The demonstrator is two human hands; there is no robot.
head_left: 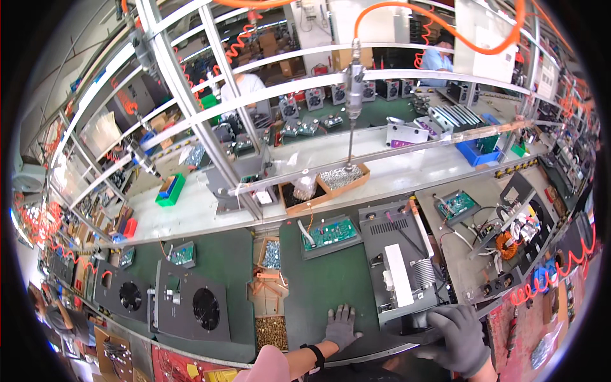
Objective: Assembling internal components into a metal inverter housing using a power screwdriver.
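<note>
My left hand [342, 328], in a grey glove, lies flat on the green mat [318, 280] with its fingers spread, holding nothing. To the right of it stands an opened grey metal casing [388, 223] with a slotted top, a long white block [398, 275] and a ribbed silver coil-like part [424, 274]. My right hand [457, 340], gloved too, is at the near end of this casing. Its fingers and thumb curve round the edge of a dark panel [415, 323], whose full shape is partly hidden by the hand. A green circuit board [330, 234] sits on a dark tray beyond my left hand.
Left of the mat are bins of brass-coloured screws [271, 332] and silver screws [272, 253], then grey panels with a fan [206, 309]. Rightward lies an open unit with a copper coil [506, 245]. A power screwdriver [354, 83] hangs above a cardboard screw tray [344, 183].
</note>
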